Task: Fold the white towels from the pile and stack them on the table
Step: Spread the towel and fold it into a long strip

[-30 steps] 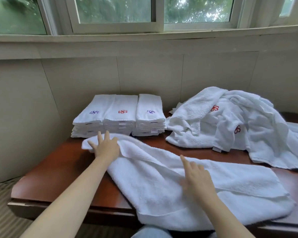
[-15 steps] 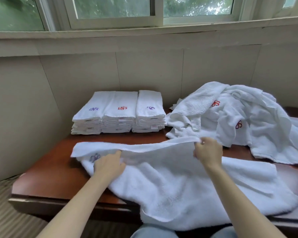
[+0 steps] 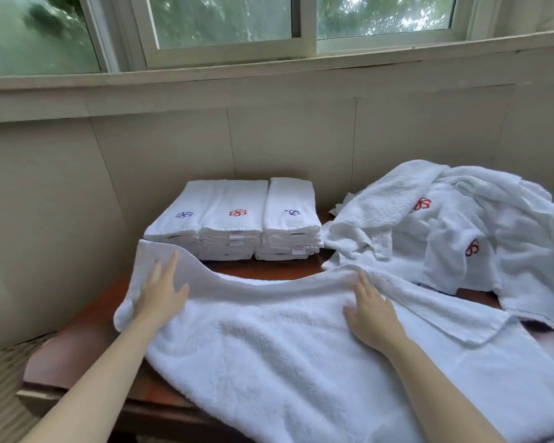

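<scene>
A large white towel (image 3: 285, 346) lies spread across the front of the brown table (image 3: 77, 340), its near part hanging over the front edge. My left hand (image 3: 160, 292) lies flat on the towel's left end, fingers straight. Resting flat near the towel's far folded edge at the middle is my right hand (image 3: 370, 311). Three stacks of folded white towels (image 3: 237, 219) with small flower emblems stand at the back of the table. A loose pile of white towels (image 3: 461, 231) lies at the back right.
A beige panelled wall (image 3: 269, 139) runs close behind the table, with a window sill and windows above. The table's left end is bare wood, and striped flooring (image 3: 0, 378) shows beyond it at lower left.
Both hands let go of the towel's far edge, which they had lifted and carried over, and now press flat on the towel. The purple emblem near the left hand is covered.
</scene>
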